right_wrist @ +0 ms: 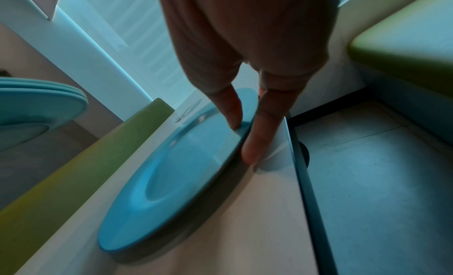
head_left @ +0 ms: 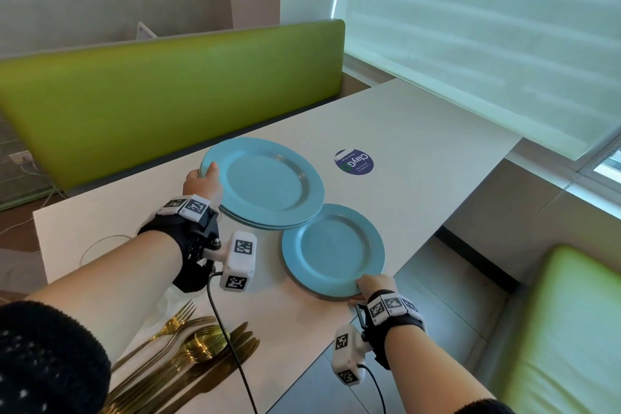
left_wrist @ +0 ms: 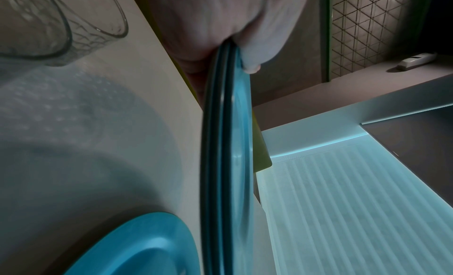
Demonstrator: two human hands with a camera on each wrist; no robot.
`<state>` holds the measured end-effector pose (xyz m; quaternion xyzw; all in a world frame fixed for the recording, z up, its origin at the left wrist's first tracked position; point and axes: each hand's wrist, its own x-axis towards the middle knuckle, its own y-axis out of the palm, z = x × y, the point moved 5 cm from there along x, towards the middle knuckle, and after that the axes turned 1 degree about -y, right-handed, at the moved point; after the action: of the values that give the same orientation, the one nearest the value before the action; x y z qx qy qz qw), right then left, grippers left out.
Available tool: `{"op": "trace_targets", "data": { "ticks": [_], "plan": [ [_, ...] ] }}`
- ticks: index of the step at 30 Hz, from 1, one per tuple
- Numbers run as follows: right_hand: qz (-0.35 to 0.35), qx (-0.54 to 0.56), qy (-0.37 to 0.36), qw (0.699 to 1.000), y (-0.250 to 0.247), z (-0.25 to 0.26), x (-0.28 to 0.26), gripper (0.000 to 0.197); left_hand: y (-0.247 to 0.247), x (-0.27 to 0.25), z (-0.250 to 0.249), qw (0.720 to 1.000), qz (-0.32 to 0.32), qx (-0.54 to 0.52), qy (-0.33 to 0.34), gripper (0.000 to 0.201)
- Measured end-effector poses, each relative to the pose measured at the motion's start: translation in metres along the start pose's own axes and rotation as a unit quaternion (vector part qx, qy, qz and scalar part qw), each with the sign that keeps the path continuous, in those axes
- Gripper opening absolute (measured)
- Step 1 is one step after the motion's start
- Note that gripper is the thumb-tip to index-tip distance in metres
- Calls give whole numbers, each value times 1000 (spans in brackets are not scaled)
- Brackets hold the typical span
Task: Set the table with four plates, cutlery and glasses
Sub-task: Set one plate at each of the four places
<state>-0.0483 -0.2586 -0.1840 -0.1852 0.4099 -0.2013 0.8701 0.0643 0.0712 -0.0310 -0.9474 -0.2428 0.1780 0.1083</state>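
Note:
A stack of blue plates [head_left: 265,181] hangs tilted over the middle of the white table [head_left: 420,131]. My left hand [head_left: 208,175] grips its left rim, thumb on top. Seen edge-on in the left wrist view, the stack [left_wrist: 228,143] is pinched between thumb and fingers [left_wrist: 252,52]. A single blue plate [head_left: 332,250] lies near the table's right edge, partly under the stack's rim. My right hand [head_left: 364,286] pinches its near rim. In the right wrist view the thumb [right_wrist: 232,108] lies on the plate [right_wrist: 176,172] and a finger runs along its edge.
Gold forks, spoons and knives [head_left: 188,349] lie piled at the table's near left. Clear glasses [left_wrist: 73,23] stand on the table behind my left hand. A round blue sticker [head_left: 354,162] sits mid-table. Green benches [head_left: 168,94] flank the table; a blinded window is on the right.

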Motion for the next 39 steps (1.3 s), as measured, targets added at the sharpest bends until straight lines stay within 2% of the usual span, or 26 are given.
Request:
{"op": "trace_targets", "data": {
  "ticks": [3,7,10,14,16,18,20,22,24,26,28,31,34,37,39],
  "plan": [
    [-20,20,24,999,0,-4,3,34,3,-4,0,1000,5,3,4,47],
    [-14,33,40,999,1,-4,3,22,4,-7,2,1000,12,-9,5,46],
    [-10,18,26,999,-2,-2,2,22,5,-8,3,1000,14,-9,4,46],
    [52,10,-23,998,5,4,-6,6,4,-7,4,1000,13,-13,1,46],
    [60,9,-39,997,6,3,-3,21,3,-7,5,1000,12,-14,1,46],
    [64,13,-46,997,7,4,-2,21,3,-6,5,1000,9,-14,3,45],
    [59,-3,-40,997,7,6,-1,7,3,-6,5,1000,7,-9,6,45],
    [37,-46,-26,998,4,7,2,20,4,-6,4,1000,10,-8,3,45],
    [7,-118,-8,993,-5,12,-3,21,5,-8,2,1000,12,-9,7,45],
    [-37,-133,-12,990,-18,25,-11,30,7,-9,-2,1000,20,-9,8,45],
    [-65,-93,-33,993,-31,45,-16,39,10,-11,-5,999,34,-9,6,46],
    [-58,-12,-98,993,-48,87,-33,51,19,-19,-17,998,62,-26,7,45],
    [-11,105,-132,986,-62,127,-55,40,39,-23,-32,994,99,-41,18,47],
    [35,158,-163,973,-72,152,-56,41,69,-30,-45,990,131,-42,22,47],
    [12,158,-194,968,-82,164,-46,33,92,-32,-49,986,159,-52,15,40]
  ]
}}
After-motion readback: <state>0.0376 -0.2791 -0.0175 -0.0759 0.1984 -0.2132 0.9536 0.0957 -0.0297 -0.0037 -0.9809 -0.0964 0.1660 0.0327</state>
